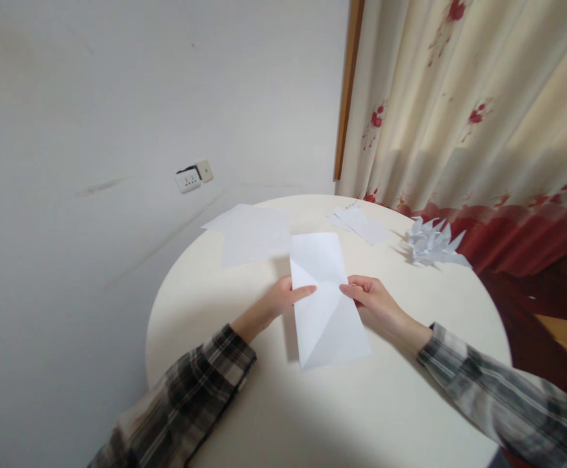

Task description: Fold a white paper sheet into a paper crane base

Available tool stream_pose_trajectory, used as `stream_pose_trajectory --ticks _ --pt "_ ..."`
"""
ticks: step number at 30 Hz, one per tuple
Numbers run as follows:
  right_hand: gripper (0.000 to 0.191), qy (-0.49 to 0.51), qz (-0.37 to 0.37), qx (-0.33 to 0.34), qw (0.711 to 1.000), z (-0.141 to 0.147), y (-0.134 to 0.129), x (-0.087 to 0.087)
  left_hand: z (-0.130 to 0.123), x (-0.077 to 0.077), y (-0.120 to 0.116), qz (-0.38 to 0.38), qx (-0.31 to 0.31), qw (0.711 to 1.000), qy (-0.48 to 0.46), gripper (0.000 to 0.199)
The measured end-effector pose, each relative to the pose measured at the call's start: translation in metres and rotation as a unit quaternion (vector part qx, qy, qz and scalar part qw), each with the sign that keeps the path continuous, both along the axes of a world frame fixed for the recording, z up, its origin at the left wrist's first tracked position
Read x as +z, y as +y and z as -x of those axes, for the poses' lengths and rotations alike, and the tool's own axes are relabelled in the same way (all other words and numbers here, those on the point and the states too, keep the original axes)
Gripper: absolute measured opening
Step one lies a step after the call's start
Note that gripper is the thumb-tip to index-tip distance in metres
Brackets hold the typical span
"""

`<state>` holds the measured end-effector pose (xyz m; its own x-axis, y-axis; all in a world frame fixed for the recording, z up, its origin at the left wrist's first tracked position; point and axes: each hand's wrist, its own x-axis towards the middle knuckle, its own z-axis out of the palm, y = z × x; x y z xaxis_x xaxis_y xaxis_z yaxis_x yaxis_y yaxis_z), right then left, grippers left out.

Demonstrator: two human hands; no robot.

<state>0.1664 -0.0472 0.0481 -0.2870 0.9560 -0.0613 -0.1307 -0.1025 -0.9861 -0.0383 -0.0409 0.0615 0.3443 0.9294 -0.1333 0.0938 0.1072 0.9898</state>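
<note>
We pinched the creased paper (329,318) by its long edges, left hand (279,298) at nine o'clock, right hand (377,300) at three, its length running roughly twelve to six.

The person wears long sleeves (180,396) of woven-looking plaid in black, grey and off-white, with crossing light and dark bands and cuffs (230,351) in the same check; fingers slim, no gloves or rings visible.
</note>
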Motion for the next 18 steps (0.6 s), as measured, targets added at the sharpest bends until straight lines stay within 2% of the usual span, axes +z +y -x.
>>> stream_pose_trajectory --ticks 3,6,11,15,18 --pt "0.030 0.020 -0.009 -0.011 1.000 -0.001 0.000 0.000 -0.001 0.001 0.000 -0.011 -0.009 1.000 -0.009 0.036" --pt "0.034 0.043 0.000 0.009 0.999 0.000 0.000 -0.001 -0.001 -0.001 0.000 -0.025 -0.015 0.999 -0.040 0.033" --pt "0.040 0.085 0.002 0.024 0.996 0.002 -0.002 -0.003 -0.001 -0.004 -0.001 -0.007 -0.011 0.999 -0.049 0.035" --pt "0.025 0.121 0.016 0.000 0.992 0.004 -0.004 -0.001 0.001 -0.012 0.003 -0.019 -0.017 0.994 -0.102 0.033" --pt "0.009 0.115 0.029 -0.030 0.993 0.004 -0.007 0.004 0.003 -0.017 0.007 -0.046 -0.029 0.994 -0.100 0.025"
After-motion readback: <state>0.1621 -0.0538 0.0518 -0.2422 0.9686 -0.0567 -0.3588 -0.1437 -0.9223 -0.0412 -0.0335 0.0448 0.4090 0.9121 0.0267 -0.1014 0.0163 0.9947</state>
